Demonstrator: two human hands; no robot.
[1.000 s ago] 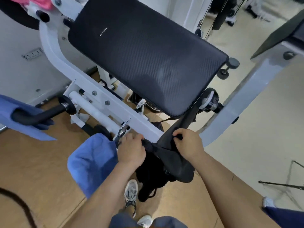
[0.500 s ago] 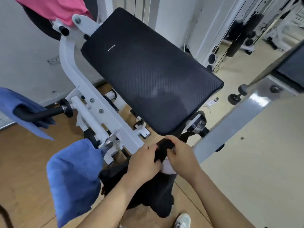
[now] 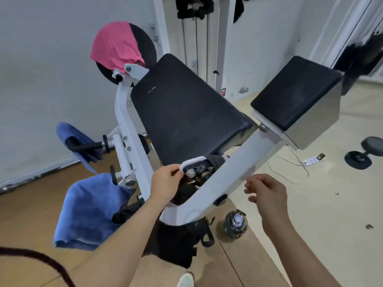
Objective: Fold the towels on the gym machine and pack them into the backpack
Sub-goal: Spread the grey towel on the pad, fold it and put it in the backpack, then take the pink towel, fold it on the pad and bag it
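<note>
Towels hang on the white gym machine (image 3: 223, 172) in three places: a pink towel (image 3: 115, 45) draped over the round black disc at 11 o'clock, a blue towel (image 3: 71, 134) over the black handle at 9 o'clock, and a larger blue towel (image 3: 87, 210) hanging from the frame at 8 o'clock. The black backpack (image 3: 176, 245) sits low under the frame at 6 o'clock, partly hidden by the white beam and the left forearm. The left hand (image 3: 165, 183) reaches up from 7 o'clock, wrist straight, its fingers pinching a white strap or cord (image 3: 191, 162) just below the front edge of the large black pad (image 3: 182, 112). The right hand (image 3: 267, 193) hovers at 4 o'clock, beside the white beam and apart from it, fingers loosely curled and holding nothing. A second black pad (image 3: 294, 90) stands at 2 o'clock. A clear bottle (image 3: 236, 224) rests on the floor just right of the backpack.
</note>
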